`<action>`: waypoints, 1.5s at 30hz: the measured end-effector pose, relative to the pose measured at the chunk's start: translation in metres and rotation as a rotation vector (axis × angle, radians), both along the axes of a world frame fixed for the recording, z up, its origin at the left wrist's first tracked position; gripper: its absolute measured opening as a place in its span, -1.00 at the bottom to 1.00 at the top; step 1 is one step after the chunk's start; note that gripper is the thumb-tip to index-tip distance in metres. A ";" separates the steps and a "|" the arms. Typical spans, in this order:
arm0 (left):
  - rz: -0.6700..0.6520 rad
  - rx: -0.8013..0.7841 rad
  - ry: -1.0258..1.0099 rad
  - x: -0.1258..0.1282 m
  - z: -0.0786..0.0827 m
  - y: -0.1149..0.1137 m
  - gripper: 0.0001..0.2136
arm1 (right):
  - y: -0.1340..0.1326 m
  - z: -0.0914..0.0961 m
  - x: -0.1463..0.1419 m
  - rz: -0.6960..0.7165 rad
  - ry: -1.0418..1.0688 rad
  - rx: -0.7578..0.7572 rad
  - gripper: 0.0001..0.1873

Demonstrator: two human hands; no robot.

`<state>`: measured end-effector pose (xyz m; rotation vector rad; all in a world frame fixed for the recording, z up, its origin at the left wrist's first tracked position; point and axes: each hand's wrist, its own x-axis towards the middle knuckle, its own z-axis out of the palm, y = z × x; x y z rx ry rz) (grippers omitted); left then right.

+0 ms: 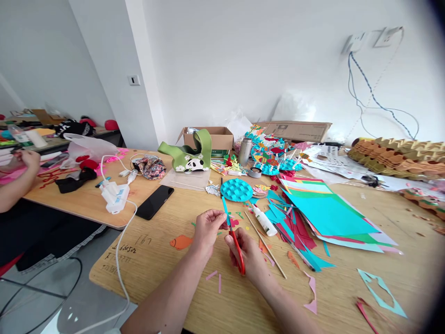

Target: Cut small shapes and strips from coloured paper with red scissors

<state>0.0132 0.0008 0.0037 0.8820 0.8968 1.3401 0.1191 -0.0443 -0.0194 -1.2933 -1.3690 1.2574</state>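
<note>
A narrow blue paper strip (225, 207) is pinched between the fingertips of my left hand (207, 230) and points away from me. My right hand (247, 253) is closed around red-handled scissors (237, 253), whose blades reach up to the strip beside my left fingertips. Whether the blades touch the strip, I cannot tell. Beyond my hands lies a round blue paper piece (237, 189) with raised scales. An orange paper fish (181, 241) rests left of my left hand. To the right are a white glue bottle (264, 221) and a thin wooden stick (265, 244).
Stacked coloured paper (333, 208) and blue and red scraps lie to the right. A black phone (155, 202) and white power strip (114, 196) with a trailing cable are at left. Behind stand a green panda bag (193, 155) and metal flask (245, 151). Another person's hand (30, 160) shows far left.
</note>
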 end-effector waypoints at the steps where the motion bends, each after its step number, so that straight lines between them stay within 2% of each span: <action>1: 0.001 0.000 0.001 0.000 0.000 0.000 -0.80 | 0.000 0.000 0.000 0.000 0.003 0.002 -0.52; 22: -0.017 -0.009 -0.002 0.000 -0.003 0.000 -0.80 | 0.000 -0.005 0.002 -0.031 -0.001 0.012 -0.54; 33: -0.028 -0.012 -0.007 0.000 -0.002 -0.001 -0.84 | -0.001 0.003 0.001 -0.025 -0.007 0.012 -0.51; 45: -0.040 -0.003 0.012 0.001 -0.002 -0.001 -0.86 | -0.001 0.000 0.002 -0.023 0.008 0.007 -0.53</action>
